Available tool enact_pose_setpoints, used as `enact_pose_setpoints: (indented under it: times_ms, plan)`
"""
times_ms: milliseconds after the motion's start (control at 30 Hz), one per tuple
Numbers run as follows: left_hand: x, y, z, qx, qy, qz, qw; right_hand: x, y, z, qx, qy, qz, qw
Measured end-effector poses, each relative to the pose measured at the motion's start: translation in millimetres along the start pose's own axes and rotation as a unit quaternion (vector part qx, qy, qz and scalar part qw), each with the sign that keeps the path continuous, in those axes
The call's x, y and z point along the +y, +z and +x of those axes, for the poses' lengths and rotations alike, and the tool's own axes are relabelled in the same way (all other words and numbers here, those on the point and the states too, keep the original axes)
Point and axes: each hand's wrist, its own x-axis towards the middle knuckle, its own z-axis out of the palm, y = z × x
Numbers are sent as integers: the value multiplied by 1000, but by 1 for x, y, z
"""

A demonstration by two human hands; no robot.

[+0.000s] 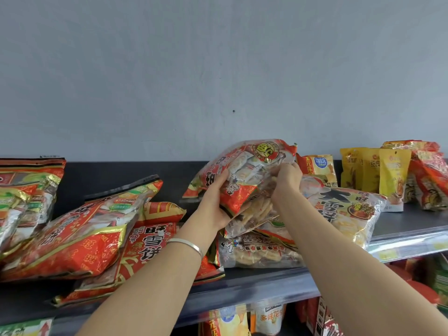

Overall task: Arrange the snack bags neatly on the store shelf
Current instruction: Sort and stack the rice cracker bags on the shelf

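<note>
The red snack bag (pixel 244 170) is held tilted above the shelf (pixel 242 287). The left hand (pixel 214 204) grips its lower edge at 7 o'clock, fingers (pixel 221 181) curled round it. The right hand (pixel 286 178) pinches its side at 3 o'clock. A yellow bag (pixel 344 209) lies further toward 3 o'clock.

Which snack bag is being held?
The red bag with the gold round seal, gripped by the left hand and right hand, raised; the rest lie on the shelf.

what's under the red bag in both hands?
Directly below the red bag: a clear cracker bag, lying on a flat bag with a cartoon figure on the shelf. The left hand and right hand hide whether red and clear bags touch.
</note>
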Motion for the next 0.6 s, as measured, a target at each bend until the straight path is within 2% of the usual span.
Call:
enact_pose_setpoints:
  times_ms: [100,167,267,367,433,500,567,600]
  plan:
    - [9,7,5,23,25,37,999,-6,-4,6,23,-2,-7,1000]
    - [19,6,14,73,67,54,994,-6,-6,6,11,13,-33,999]
    - [34,1,17,125,156,120,972,0,-1,-3,-45,37,-35,998]
    - [55,-9,11,122,257,207,936,1,11,-8,-11,-10,-102,995]
    - [71,-19,7,117,310,284,900,2,19,-15,-22,-78,-182,980]
    - [90,-26,1,116,348,376,851,6,29,-22,-59,-169,-256,950]
    - [109,-29,-5,127,384,488,774,7,37,-29,-108,-224,-291,924]
    - [118,-29,-7,140,397,552,720,7,41,-31,-128,-235,-297,917]
